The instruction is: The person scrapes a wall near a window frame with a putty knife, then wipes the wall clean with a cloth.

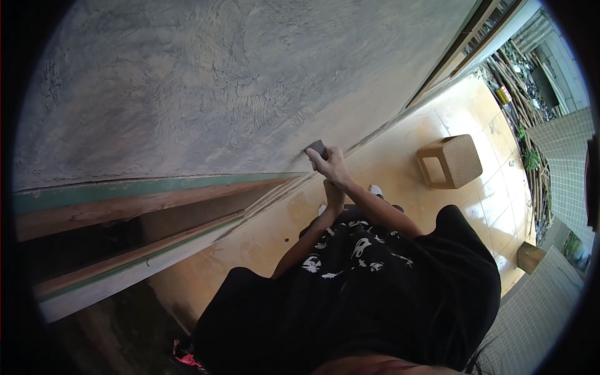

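A small dark grey block point(317, 148), which looks like a sanding block, is in the closed grip of my right hand point(332, 167). The hand holds it against the lower part of the grey plastered wall point(206, 87), close to the corner of the green-edged frame point(156, 183). Right below, my left hand point(335, 195) meets my right wrist. Its fingers are hidden behind the right hand and wrist.
A tan woven-pattern plastic stool point(462, 161) stands on the wet yellowish tiled floor point(400, 219) to the right. Beyond the floor's edge lie a pile of sticks point(522, 84) and a tiled wall point(565, 140). A small box-like block point(530, 257) sits at the far right.
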The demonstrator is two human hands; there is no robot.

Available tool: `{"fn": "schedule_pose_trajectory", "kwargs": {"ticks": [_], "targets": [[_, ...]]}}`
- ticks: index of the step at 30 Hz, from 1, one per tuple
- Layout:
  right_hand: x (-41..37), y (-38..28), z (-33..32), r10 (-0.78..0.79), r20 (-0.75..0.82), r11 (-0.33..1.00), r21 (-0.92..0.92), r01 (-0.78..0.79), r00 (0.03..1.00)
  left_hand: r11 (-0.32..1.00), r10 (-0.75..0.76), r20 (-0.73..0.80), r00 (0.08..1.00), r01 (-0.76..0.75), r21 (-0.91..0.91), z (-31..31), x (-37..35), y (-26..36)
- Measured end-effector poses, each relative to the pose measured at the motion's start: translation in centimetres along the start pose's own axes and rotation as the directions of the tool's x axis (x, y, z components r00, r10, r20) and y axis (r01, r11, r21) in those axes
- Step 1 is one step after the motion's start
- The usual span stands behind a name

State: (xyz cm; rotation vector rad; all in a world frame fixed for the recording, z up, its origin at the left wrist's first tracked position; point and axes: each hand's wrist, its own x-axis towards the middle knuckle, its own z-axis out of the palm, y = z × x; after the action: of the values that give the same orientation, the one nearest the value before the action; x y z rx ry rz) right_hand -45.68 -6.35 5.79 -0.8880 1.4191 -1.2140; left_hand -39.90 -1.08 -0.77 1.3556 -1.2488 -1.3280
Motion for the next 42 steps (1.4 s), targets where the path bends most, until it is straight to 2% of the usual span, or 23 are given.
{"fn": "schedule_pose_trajectory", "kwargs": {"ticks": [2, 3, 4, 6, 7, 8, 9, 10, 15, 17, 21, 23, 24, 27, 32, 36, 40, 42], "targets": [[0.8, 0.6, -0.1, -0.015, -0.003, 0.999, 0.047, 0.016, 1.000, 0.998, -0.063, -0.010, 0.998, 0.063, -0.023, 0.2, 0.3, -0.9], [0.6, 0.7, -0.2, -0.011, -0.003, 0.999, 0.046, 0.011, 1.000, 0.991, -0.128, -0.019, 0.992, 0.127, -0.045, 0.2, 0.1, -1.3], [0.7, 0.8, -0.4, 0.010, 0.002, 1.000, -0.002, -0.010, 1.000, 0.991, -0.127, -0.020, 0.992, 0.126, -0.046, 0.3, 0.1, -1.8], [0.2, -0.4, -0.4, 0.036, 0.008, 0.998, -0.047, -0.036, 0.999, 0.997, -0.080, -0.017, 0.997, 0.080, -0.001, 0.4, -0.3, -2.3], [0.0, -1.8, -0.3, -0.019, 0.001, 1.000, -0.010, 0.019, 1.000, 0.997, -0.076, -0.013, 0.997, 0.076, -0.001, 0.3, 0.3, -2.2], [-0.1, -2.9, -0.4, -0.072, -0.004, 0.997, 0.025, 0.072, 0.997, 0.996, -0.065, 0.064, 0.996, 0.061, 0.068, 0.1, 1.0, -2.1], [-0.6, -2.3, -0.2, -0.057, -0.003, 0.998, 0.028, 0.057, 0.998, 0.988, -0.075, 0.140, 0.987, 0.055, 0.141, -0.6, 0.4, -2.2], [-0.2, -1.6, -0.3, -0.053, 0.005, 0.998, 0.029, 0.053, 0.999, 0.989, -0.075, 0.143, 0.987, 0.055, 0.137, -0.2, 0.3, -2.2], [0.2, 0.3, -0.5, -0.009, 0.028, 0.998, -0.060, 0.010, 1.000, 0.995, 0.081, -0.026, 0.996, -0.080, 0.055, 0.9, 0.4, -3.8], [0.5, -2.3, -0.6, -0.127, 0.003, 0.992, 0.009, 0.127, 0.992, 0.994, 0.107, -0.027, 0.994, -0.106, 0.036, 1.6, 1.6, -4.1], [0.8, -1.0, -0.8, -0.121, 0.013, 0.992, 0.046, 0.120, 0.993, 0.990, 0.142, -0.026, 0.989, -0.143, -0.015, 1.8, 1.6, -5.2], [1.6, 1.2, -1.2, -0.081, 0.042, 0.993, -0.082, 0.085, 0.996, 0.985, 0.167, -0.023, 0.986, -0.167, -0.040, 1.9, 2.0, -5.8], [0.8, 0.4, -1.2, -0.073, 0.046, 0.994, -0.084, 0.076, 0.996, 0.984, 0.166, -0.026, 0.986, -0.168, -0.052, 1.9, 1.4, -6.0], [1.1, -1.7, -1.1, -0.115, -0.001, 0.993, -0.016, 0.115, 0.993, 0.994, 0.108, 0.006, 0.994, -0.107, -0.032, 1.5, 2.3, -5.5], [1.2, 1.0, -1.1, -0.037, -0.005, 0.999, -0.020, 0.037, 0.999, 0.997, -0.072, 0.088, 0.994, 0.069, 0.040, 0.7, 1.9, -4.6], [1.0, 0.8, -1.5, -0.037, 0.028, 0.999, 0.003, 0.037, 0.999, 0.971, -0.228, 0.147, 0.963, 0.213, 0.110, 0.6, 0.9, -5.0], [1.1, 1.2, -1.2, 0.012, 0.005, 1.000, 0.027, -0.012, 1.000, 0.971, -0.239, 0.123, 0.963, 0.238, 0.017, 0.4, 0.6, -4.8], [0.9, 0.9, -1.5, 0.015, 0.009, 0.999, 0.028, -0.016, 1.000, 0.966, -0.254, 0.180, 0.950, 0.259, -0.003, 0.5, 0.5, -4.8]]}}
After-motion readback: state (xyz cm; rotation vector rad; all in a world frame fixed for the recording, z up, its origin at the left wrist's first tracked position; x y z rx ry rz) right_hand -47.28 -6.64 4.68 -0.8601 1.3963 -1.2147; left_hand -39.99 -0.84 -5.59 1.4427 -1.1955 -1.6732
